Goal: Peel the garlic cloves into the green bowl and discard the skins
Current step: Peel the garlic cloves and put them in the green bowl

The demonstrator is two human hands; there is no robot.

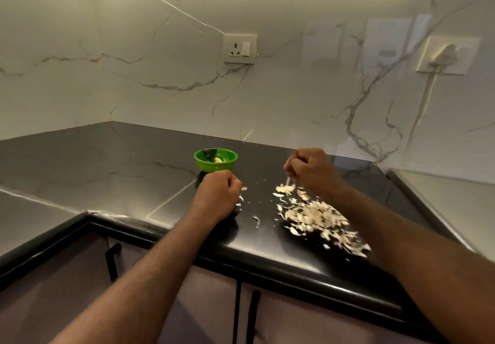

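A small green bowl stands on the black countertop, with a peeled garlic clove inside. My left hand is curled into a fist just in front of the bowl; a few skin scraps show at its fingers, and what it holds is hidden. My right hand hovers to the right, fingers bunched and pinching a pale strip of garlic skin above the far end of a heap of garlic skins spread toward the counter's front edge.
The counter turns a corner at the left, and its rounded front edge runs below my forearms. Marble wall behind carries a socket and a plugged-in adapter with a cable. Dark cabinet doors with handles lie below.
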